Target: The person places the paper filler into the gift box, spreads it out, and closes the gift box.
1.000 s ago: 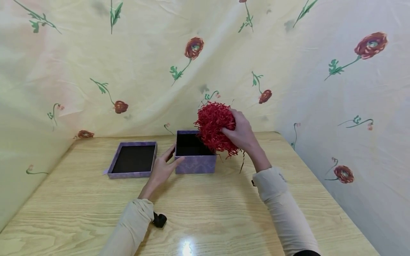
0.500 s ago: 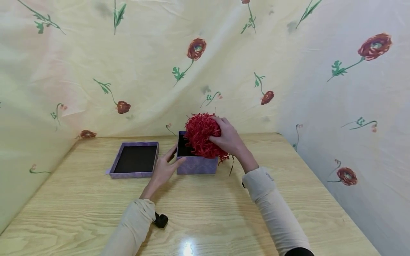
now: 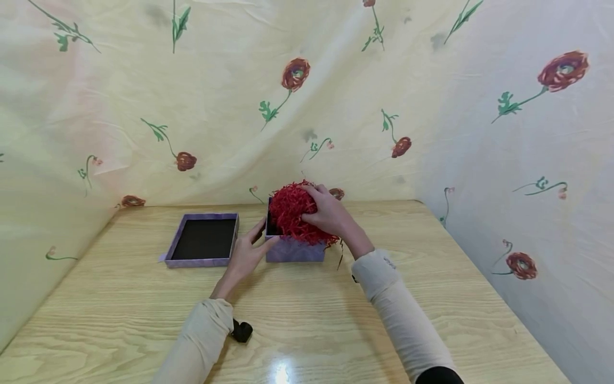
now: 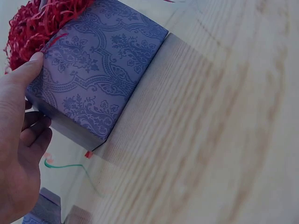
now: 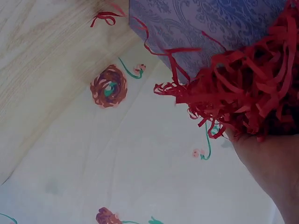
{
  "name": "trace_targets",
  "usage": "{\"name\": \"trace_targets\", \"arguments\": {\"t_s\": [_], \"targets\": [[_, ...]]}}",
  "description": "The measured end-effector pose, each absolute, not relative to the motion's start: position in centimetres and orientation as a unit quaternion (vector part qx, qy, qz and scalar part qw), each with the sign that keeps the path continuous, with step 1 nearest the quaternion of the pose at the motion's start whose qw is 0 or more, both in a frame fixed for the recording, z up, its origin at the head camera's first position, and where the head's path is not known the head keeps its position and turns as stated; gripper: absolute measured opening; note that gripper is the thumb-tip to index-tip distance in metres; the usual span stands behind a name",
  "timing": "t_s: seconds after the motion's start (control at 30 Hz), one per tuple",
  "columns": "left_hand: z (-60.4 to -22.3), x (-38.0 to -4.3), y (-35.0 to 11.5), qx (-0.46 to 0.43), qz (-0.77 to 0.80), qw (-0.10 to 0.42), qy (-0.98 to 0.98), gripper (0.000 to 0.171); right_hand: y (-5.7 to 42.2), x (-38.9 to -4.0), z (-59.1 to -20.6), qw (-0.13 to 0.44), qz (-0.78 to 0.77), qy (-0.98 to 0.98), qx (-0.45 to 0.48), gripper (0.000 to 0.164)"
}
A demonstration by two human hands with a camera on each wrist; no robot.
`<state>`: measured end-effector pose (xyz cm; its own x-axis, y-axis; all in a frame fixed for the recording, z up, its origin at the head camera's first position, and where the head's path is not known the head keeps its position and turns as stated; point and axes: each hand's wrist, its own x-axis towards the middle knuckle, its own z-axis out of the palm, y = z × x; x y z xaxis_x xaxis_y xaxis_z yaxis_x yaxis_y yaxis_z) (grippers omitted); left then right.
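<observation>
A purple patterned box (image 3: pixel 295 250) with a black inside stands at the back of the table. My left hand (image 3: pixel 245 255) steadies its left front corner, thumb at the front rim and fingers along the left side. In the left wrist view the thumb (image 4: pixel 32 67) lies at the rim beside the red strands. My right hand (image 3: pixel 328 212) grips a big clump of red shredded paper (image 3: pixel 290 208) over the box opening. The clump covers most of the opening, and strands hang over the front and right rims. In the right wrist view the shredded paper (image 5: pixel 247 88) hides most of the fingers.
A shallow purple lid (image 3: pixel 201 262) lies with its black inside up, left of the box. A floral cloth (image 3: pixel 230 106) hangs right behind the wood-grain table (image 3: pixel 297 320). A loose red strand (image 5: pixel 105 18) lies on the table by the box.
My right hand has moved left and down with the red shredded paper, from above the box's right edge to over its opening. The left hand has stayed at the box corner.
</observation>
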<state>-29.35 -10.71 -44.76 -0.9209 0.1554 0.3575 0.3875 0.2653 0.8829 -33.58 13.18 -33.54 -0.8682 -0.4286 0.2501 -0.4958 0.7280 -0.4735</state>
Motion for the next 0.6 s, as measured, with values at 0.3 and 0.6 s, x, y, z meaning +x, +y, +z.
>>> {"name": "trace_targets", "arguments": {"t_s": [0.3, 0.6], "targets": [[-44.5, -29.1, -10.7, -0.172, -0.585, 0.091, -0.787, 0.069, 12.4, -33.6, -34.2, 0.084, 0.244, -0.939, 0.227, 0.083], [-42.6, -27.8, -10.4, -0.165, -0.581, 0.08, -0.793, 0.068, 12.8, -32.3, -34.6, 0.159, 0.249, -0.928, 0.226, 0.077]]}}
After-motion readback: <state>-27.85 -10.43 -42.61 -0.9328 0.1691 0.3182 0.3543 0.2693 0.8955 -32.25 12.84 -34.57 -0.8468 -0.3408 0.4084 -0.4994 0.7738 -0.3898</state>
